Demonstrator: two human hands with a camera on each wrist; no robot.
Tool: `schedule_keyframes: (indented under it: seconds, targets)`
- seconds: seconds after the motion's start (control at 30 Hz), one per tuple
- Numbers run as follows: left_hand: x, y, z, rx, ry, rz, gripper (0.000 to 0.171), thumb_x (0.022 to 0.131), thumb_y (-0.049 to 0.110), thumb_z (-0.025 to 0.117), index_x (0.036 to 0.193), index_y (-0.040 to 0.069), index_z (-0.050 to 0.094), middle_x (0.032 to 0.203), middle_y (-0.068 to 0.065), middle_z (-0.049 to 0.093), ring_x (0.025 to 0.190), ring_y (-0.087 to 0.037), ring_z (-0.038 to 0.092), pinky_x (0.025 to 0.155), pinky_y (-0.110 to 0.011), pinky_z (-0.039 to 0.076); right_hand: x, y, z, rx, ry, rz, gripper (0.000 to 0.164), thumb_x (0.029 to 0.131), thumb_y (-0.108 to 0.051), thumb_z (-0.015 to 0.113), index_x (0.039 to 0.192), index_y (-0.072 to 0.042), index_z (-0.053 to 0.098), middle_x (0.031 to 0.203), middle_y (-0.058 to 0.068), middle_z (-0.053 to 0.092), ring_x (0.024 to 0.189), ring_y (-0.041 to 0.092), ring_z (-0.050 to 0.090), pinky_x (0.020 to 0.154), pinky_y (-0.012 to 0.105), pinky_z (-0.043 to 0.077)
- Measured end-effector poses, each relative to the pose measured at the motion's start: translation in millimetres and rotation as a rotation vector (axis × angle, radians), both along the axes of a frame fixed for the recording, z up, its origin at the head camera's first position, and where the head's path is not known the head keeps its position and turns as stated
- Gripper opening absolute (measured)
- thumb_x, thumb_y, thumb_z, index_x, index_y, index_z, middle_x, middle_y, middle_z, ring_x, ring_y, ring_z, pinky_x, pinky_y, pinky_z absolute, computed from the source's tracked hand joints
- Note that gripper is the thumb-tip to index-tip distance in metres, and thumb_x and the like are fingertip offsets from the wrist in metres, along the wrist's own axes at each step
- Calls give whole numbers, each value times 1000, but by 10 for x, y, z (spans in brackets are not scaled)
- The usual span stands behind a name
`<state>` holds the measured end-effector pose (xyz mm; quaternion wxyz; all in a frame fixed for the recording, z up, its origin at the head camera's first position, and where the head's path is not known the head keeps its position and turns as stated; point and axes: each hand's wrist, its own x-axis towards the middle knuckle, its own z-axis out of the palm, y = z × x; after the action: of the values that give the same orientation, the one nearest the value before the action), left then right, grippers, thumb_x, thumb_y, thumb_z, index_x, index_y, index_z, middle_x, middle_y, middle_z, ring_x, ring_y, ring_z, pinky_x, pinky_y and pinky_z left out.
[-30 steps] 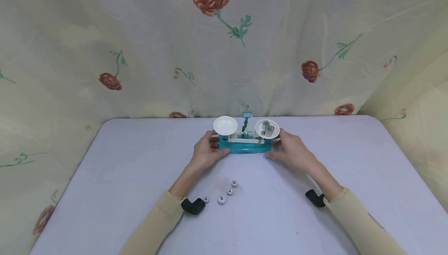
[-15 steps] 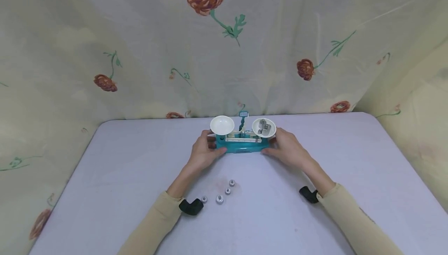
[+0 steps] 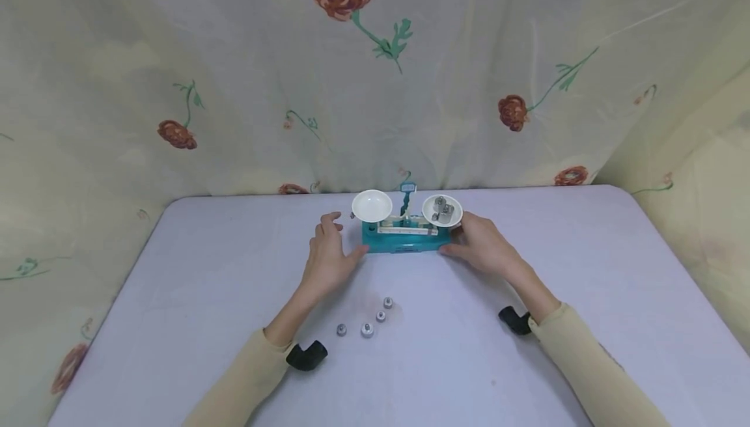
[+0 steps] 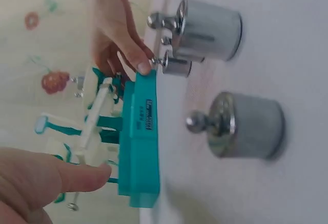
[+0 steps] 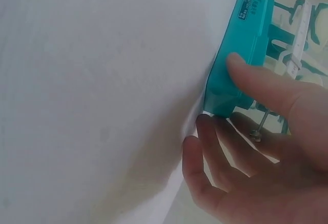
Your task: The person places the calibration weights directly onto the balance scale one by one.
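A teal balance scale (image 3: pixel 404 243) stands toward the back of the table, with a white left pan (image 3: pixel 372 207) holding nothing and a white right pan (image 3: pixel 430 205) bearing several metal weights (image 3: pixel 443 210). My right hand (image 3: pixel 483 248) grips the base's right end. In the right wrist view its thumb (image 5: pixel 261 80) presses the front face while the fingers curl about the end. My left hand (image 3: pixel 325 261) is spread beside the left end, fingers off the base, thumb tip close to its corner. Several loose knobbed weights (image 3: pixel 367 330) stand upright in front of the scale.
The table (image 3: pixel 234 297) has a pale lilac cover and meets a flowered curtain (image 3: pixel 252 75) at its back edge. Black wrist mounts (image 3: pixel 307 356) sit at both sleeves. The loose weights lie between the forearms, nearer the left one.
My left hand has let go of the scale's left end and drawn back to the left, its fingers opening. The right hand keeps its grip. The view has shifted slightly.
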<state>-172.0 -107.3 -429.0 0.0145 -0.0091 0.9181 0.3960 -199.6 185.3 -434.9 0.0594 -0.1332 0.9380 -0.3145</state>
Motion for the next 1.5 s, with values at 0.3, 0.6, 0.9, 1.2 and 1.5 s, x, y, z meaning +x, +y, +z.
schedule_keyframes:
  seconds: [0.3, 0.6, 0.9, 1.2, 1.5]
  targets:
    - [429, 37, 233, -300, 84, -322, 47, 100, 33, 79, 139, 11, 63, 133, -17, 71, 115, -36, 68, 95, -51, 58, -36, 4, 46, 0, -13, -1, 70, 95, -15, 82, 153, 7, 49, 141, 30, 67, 132, 45, 65, 113, 61, 52]
    - [736, 218, 237, -563, 203, -463, 26, 101, 29, 76, 123, 15, 73, 108, -10, 77, 97, -31, 67, 82, -40, 51, -74, -4, 69, 13, 10, 9, 64, 96, -14, 82, 149, 7, 52, 134, 29, 70, 126, 43, 67, 110, 60, 54]
    - [829, 349, 99, -804, 349, -418, 32, 94, 39, 84, 110, 13, 73, 90, -7, 74, 81, -27, 57, 79, -38, 46, -52, -6, 46, 12, 8, 11, 63, 95, -15, 82, 147, 8, 54, 131, 29, 71, 124, 43, 68, 109, 60, 54]
    - [886, 413, 45, -909, 408, -446, 31, 90, 38, 88, 105, 14, 75, 86, -5, 77, 72, -22, 57, 72, -35, 48, -20, 14, -2, 3, 0, 21, 69, 96, -13, 81, 154, 4, 48, 139, 29, 68, 131, 45, 65, 113, 61, 52]
    - [885, 433, 36, -905, 501, -433, 23, 88, 20, 90, 82, 16, 69, 71, -2, 71, 63, -18, 42, 64, -29, 31, -2, 26, -5, -3, 3, 21, 70, 95, -12, 81, 155, 2, 48, 140, 28, 68, 129, 44, 67, 112, 60, 53]
